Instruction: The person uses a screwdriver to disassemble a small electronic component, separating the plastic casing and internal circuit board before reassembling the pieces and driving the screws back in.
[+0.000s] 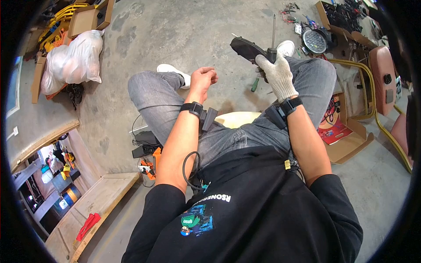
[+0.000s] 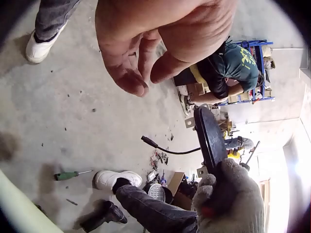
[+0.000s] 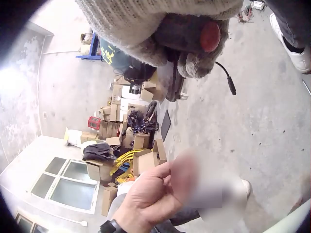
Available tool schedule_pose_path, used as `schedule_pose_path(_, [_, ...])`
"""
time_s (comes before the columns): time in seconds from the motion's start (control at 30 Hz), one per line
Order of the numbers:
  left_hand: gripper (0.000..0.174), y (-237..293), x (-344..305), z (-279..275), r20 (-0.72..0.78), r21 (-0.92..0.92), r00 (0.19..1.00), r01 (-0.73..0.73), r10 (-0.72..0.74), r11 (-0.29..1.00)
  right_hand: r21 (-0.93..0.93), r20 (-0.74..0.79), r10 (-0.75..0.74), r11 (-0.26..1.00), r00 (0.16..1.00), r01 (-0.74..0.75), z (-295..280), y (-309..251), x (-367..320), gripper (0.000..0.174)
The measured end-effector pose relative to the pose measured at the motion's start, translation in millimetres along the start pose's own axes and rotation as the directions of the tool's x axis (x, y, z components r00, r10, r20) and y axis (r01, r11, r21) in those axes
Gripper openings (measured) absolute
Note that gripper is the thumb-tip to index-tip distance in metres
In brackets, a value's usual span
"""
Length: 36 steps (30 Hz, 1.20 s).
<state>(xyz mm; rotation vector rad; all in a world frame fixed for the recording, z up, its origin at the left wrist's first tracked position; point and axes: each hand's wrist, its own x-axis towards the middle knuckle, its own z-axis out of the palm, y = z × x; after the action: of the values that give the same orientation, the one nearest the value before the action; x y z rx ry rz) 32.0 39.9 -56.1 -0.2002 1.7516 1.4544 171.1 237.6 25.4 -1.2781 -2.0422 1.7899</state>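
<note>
My right hand [image 1: 277, 75], in a pale knitted glove, grips a screwdriver [image 3: 187, 33] by its black, red-ended handle. The shaft points away from me in the head view. The same hand holds a flat, black, rounded housing [image 2: 210, 138] with metal tabs and a short cable [image 2: 177, 152] ending in a plug. The glove covers the housing's near end. Bare and apart from the housing, my left hand [image 1: 202, 82] is raised over the floor between my knees. Its fingers [image 2: 129, 82] bend loosely toward the thumb, with nothing visible between them.
A green-handled screwdriver [image 1: 255, 84] lies on the floor between my feet. A round lamp [image 1: 315, 41] and scattered small parts lie beyond my right foot. Beside my right leg stands an open cardboard box [image 1: 351, 142]. A white plastic bag [image 1: 74, 57] sits at far left.
</note>
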Motion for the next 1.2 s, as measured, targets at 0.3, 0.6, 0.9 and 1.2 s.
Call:
schedule_pose_path(0.3, [0.031,4,-4,-3,0.093,-0.095,0.996,0.0,0.009,0.995,0.315,0.113,0.071,0.944,0.991,-0.104,-5,11,6,0.029])
schedule_pose_path(0.6, [0.052,30,-38,12,0.621,-0.37,0.748,0.013,0.236,0.929,0.595,0.541,0.131,0.639,0.831,-0.488,21,21,-4,0.038])
schedule_pose_path(0.9, [0.05,28,-36,13,0.534,-0.479,0.805,0.037,0.258,0.877,0.631,0.595,0.159,0.515,0.788,-0.581,27,18,-14,0.038])
schedule_pose_path(1.2, [0.048,26,-31,10,0.566,-0.442,0.773,-0.009,0.287,0.897,0.23,0.556,0.14,0.921,0.819,-0.314,28,6,-22,0.039])
